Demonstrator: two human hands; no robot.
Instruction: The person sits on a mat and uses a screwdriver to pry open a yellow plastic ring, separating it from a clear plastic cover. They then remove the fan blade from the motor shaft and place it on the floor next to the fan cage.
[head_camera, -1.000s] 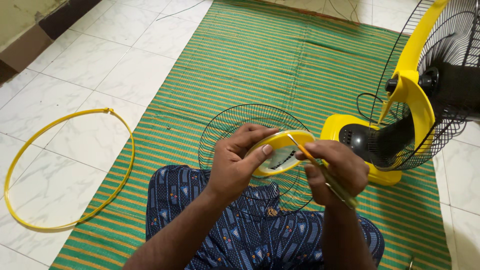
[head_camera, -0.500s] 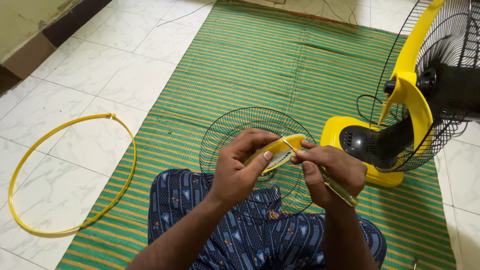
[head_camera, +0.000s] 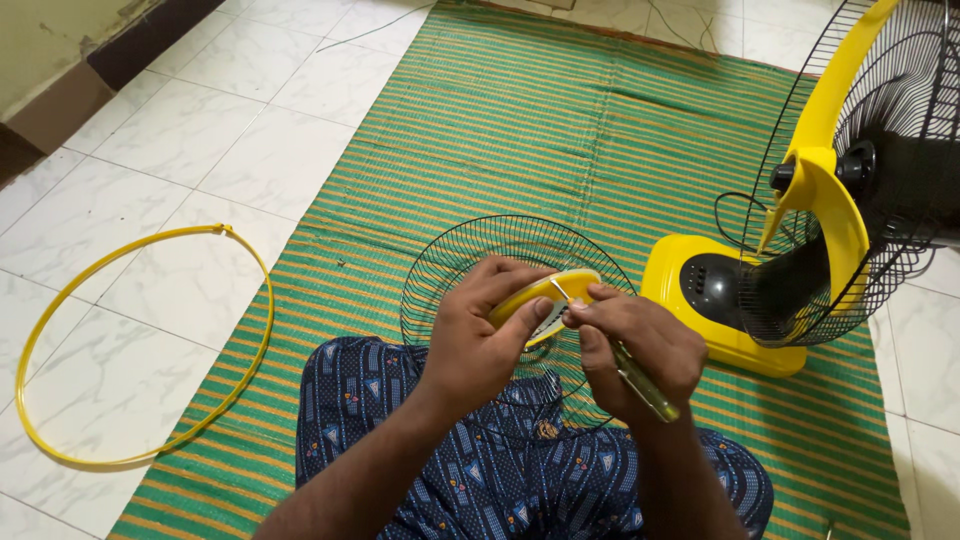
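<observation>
My left hand (head_camera: 482, 340) grips the round yellow centre cap (head_camera: 556, 291) of a black wire fan grille (head_camera: 470, 255), which rests against my lap on the mat. My right hand (head_camera: 632, 352) holds a screwdriver (head_camera: 640, 385) with a yellow-green handle; its metal tip touches the cap's edge near my left thumb. The cap is tilted nearly edge-on and partly hidden by my fingers.
A yellow table fan (head_camera: 800, 220) with a black rear grille stands at the right on a green striped mat (head_camera: 560, 120). A yellow plastic ring (head_camera: 130, 340) lies on the white tiled floor at the left. A thin wire lies at the far edge of the mat.
The cap has tipped from face-up toward edge-on. My right hand and the screwdriver moved left and closer to my left thumb.
</observation>
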